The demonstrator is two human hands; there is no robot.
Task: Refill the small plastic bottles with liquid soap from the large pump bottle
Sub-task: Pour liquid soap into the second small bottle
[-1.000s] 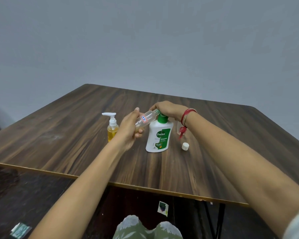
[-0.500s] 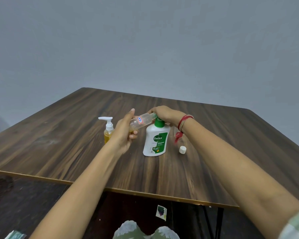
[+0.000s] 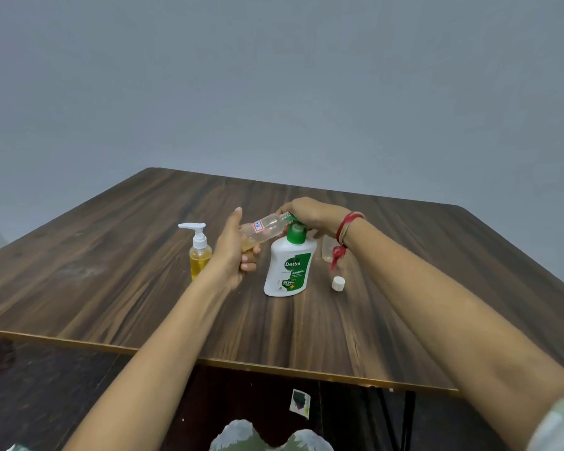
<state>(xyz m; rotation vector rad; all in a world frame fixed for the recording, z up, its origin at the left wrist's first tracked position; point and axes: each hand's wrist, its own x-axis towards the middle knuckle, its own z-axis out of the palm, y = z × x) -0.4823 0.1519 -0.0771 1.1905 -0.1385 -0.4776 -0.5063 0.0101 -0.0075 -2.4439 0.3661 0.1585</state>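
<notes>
The large white Dettol pump bottle [image 3: 289,266] with a green pump stands mid-table. My right hand [image 3: 310,215] rests on top of its pump head, covering the nozzle. My left hand [image 3: 233,247] grips the base of a small clear plastic bottle [image 3: 267,226], tilted nearly sideways with its open mouth at the pump's nozzle; a little yellowish liquid shows near its base. A small white cap [image 3: 338,283] lies on the table to the right. Another small clear bottle [image 3: 328,249] stands behind my right wrist, partly hidden.
A small pump bottle of yellow liquid [image 3: 199,252] stands left of my left hand. The brown wooden table [image 3: 111,271] has its near edge just in front of my knees. A grey wall rises behind. A paper scrap [image 3: 300,402] lies on the dark floor.
The view shifted slightly, so everything sits a bit lower in frame. Both hands kept their hold, with the small bottle's mouth still at the pump nozzle.
</notes>
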